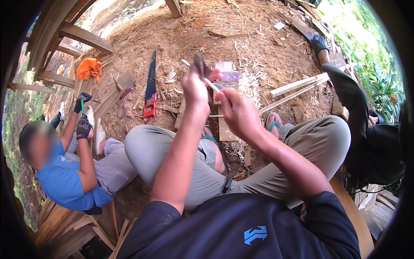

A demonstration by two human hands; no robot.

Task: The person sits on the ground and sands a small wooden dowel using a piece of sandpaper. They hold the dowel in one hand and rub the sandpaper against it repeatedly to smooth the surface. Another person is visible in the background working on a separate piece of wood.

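Observation:
A thin pale wooden stick (210, 84) slants between my hands in front of my knees. My left hand (196, 88) is closed round its far part, with a dark brown, sheet-like piece (199, 64) folded about the stick; it looks like sandpaper, but its kind is not certain. My right hand (239, 111) pinches the stick's near end. A small grey shape (219, 86) shows by the right thumb, too unclear to name. Beneath my hands, a short wooden board (227, 129) lies on the ground between my feet.
A handsaw (150, 93) with a red handle lies left of my hands. Wood shavings (250, 86) and long strips (299, 85) lie right. A gloved co-worker (73, 168) sits at left holding a green-handled tool (82, 105); another person's leg (349, 86) stretches in at right. An orange cloth (89, 69) lies far left.

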